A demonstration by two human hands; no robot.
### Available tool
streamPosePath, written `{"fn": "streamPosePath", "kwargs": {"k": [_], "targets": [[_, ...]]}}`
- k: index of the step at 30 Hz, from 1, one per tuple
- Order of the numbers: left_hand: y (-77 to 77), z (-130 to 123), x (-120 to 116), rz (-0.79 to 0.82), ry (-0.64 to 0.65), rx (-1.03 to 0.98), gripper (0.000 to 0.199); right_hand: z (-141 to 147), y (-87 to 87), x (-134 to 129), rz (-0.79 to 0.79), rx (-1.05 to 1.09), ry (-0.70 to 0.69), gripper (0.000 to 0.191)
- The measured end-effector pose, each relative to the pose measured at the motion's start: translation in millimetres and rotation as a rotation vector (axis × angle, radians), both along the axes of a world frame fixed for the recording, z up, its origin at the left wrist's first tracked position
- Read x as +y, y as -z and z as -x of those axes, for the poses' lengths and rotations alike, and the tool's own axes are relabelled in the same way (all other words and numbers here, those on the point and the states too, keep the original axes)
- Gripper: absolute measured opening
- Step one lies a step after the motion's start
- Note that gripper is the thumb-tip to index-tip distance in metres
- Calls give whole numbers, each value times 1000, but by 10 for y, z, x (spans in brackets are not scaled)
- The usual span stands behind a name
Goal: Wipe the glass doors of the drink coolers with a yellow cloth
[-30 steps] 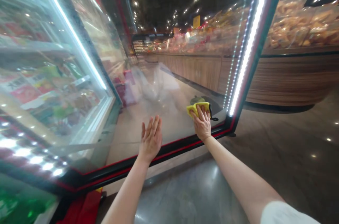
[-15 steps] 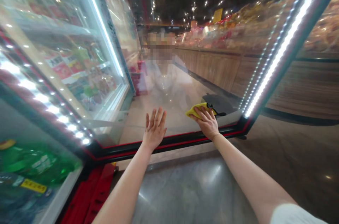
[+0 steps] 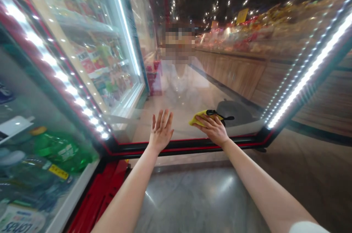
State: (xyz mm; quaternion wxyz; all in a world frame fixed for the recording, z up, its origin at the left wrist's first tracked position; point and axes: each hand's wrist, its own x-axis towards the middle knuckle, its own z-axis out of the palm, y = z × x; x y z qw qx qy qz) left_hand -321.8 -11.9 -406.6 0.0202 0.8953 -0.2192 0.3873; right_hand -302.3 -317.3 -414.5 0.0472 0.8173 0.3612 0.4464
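Note:
My left hand (image 3: 161, 130) rests with fingers spread, palm toward the glass pane (image 3: 178, 126) of a door, low down near its bottom frame. It holds nothing. My right hand (image 3: 213, 129) presses a folded yellow cloth (image 3: 199, 117) with a black edge and a black loop against the same pane. Its fingers lie over the cloth, which hides part of its underside. The black door frame (image 3: 192, 145) with a red line runs just below both hands. A reflection of a person shows faintly in the glass.
Lit fridge shelves with packets (image 3: 93, 60) stand at the left. Green bottles (image 3: 64, 154) lie in the lower left cabinet, above a red base (image 3: 103, 192). A bright light strip (image 3: 310, 71) edges the door at right. Wood-panelled display stands (image 3: 231, 71) lie beyond the glass.
The view has turned left, so the door and shelves sit farther right. Both hands now lie farther left along the glass, the right one with the yellow cloth still under it.

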Motion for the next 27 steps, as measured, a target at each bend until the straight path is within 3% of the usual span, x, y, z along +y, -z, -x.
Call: {"fn": "streamPosePath", "kwargs": {"k": [3,6,10,15,17,19,23,27], "targets": [[-36,28,54,-4,-11,3,102,-85,-170,113,-214,-26,134,55],[-65,75,133,-7,-21,-8,102,-153,-299,549,-377,-24,196,59],[-38,119,229,18,-51,-11,98,-92,-199,931,-293,30,117,59],[38,112,282,31,-52,8,95,23,-25,563,57,38,-97,55],[43,113,307,38,-56,17,94,23,-74,415,60,36,-76,55],[36,126,349,49,-65,24,92,-2,-175,430,-46,37,14,55],[31,176,475,63,-98,52,90,-40,-338,944,-264,51,153,59],[91,209,573,79,-153,49,91,21,-249,1396,-225,81,75,61]]}}
